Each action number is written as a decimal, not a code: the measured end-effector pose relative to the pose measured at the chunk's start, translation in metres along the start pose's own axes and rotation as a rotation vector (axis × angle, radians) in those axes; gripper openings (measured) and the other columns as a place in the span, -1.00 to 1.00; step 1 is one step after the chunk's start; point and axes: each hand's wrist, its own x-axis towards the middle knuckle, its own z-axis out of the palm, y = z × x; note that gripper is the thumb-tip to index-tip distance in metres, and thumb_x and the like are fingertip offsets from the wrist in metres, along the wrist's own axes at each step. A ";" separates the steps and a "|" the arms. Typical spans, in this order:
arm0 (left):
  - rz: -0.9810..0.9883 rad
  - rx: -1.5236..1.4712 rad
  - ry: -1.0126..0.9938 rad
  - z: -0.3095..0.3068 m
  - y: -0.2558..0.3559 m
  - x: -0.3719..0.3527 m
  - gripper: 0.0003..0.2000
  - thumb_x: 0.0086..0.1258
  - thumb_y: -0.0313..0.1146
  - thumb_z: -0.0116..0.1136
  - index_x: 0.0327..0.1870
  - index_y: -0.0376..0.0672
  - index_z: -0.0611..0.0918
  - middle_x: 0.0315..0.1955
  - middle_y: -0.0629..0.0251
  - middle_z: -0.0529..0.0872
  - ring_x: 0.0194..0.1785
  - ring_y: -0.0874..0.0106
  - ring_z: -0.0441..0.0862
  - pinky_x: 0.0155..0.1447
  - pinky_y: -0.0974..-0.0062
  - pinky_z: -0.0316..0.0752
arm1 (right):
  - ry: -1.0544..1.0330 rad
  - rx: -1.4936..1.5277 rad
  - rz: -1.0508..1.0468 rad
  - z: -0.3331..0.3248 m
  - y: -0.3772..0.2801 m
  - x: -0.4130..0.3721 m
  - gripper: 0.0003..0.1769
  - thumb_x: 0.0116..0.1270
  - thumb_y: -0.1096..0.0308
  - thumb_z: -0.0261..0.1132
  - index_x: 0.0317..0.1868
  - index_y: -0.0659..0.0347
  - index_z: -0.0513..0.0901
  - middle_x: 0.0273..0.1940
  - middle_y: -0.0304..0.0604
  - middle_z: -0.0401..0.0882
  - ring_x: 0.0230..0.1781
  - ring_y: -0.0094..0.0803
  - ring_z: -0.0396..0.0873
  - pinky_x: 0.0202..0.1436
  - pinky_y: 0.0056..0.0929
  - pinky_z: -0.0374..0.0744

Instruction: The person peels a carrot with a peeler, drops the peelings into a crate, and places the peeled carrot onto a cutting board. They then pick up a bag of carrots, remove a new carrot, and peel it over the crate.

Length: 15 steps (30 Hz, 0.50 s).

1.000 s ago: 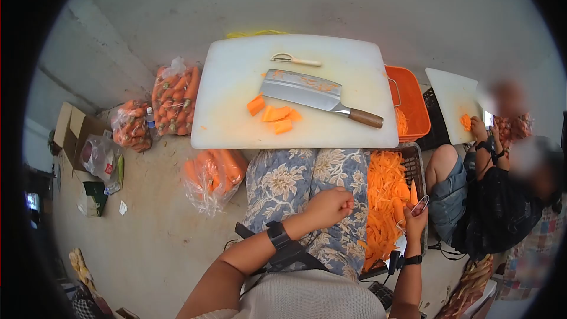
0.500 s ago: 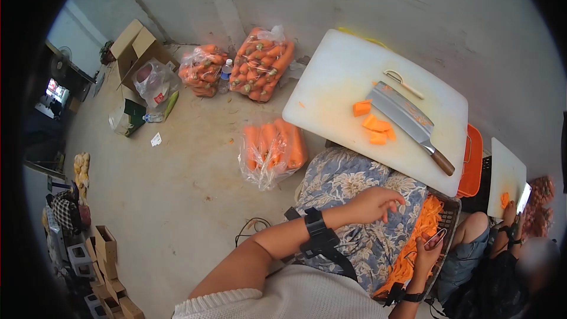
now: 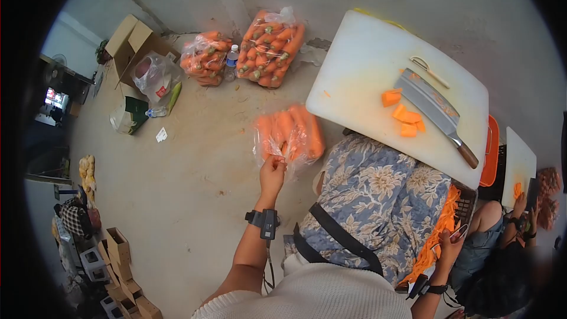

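My left hand (image 3: 272, 174) reaches down to a clear plastic bag of carrots (image 3: 295, 133) on the floor, its fingers pinched on the bag's near edge. Over a dark crate (image 3: 466, 202) of orange carrot peelings (image 3: 436, 242), my right hand (image 3: 450, 249) is closed around a metal-framed peeler (image 3: 459, 233); the fingers partly hide it. The white cutting board (image 3: 348, 71) holds a cleaver (image 3: 434, 106) with a wooden handle, several cut carrot chunks (image 3: 407, 117) and another peeler (image 3: 431, 72). A blue floral cloth (image 3: 366, 183) covers my lap.
Two fuller bags of carrots (image 3: 270, 50) stand by the wall with a water bottle (image 3: 231, 62) between them. Farther left are a cardboard box (image 3: 139, 47) and plastic bags. At right, another person's hands (image 3: 520, 204) work at a second board (image 3: 520, 159). A red basin (image 3: 491, 153) sits between the boards.
My left hand has moved from above the cloth, left and down to the bag of carrots, and taken hold of its plastic. My right hand keeps the peeler over the crate. The view has shifted.
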 end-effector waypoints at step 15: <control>0.006 0.126 0.239 -0.007 -0.020 0.071 -0.86 0.23 -0.49 -0.03 -0.29 -0.28 0.59 -0.49 0.30 0.60 -0.51 0.57 0.51 -0.44 0.62 0.37 | 0.026 0.012 0.305 -0.006 0.032 -0.002 -0.76 0.06 0.44 0.30 -0.54 0.08 0.34 -0.63 -0.33 0.41 -0.72 -0.62 0.35 -0.64 -0.66 0.29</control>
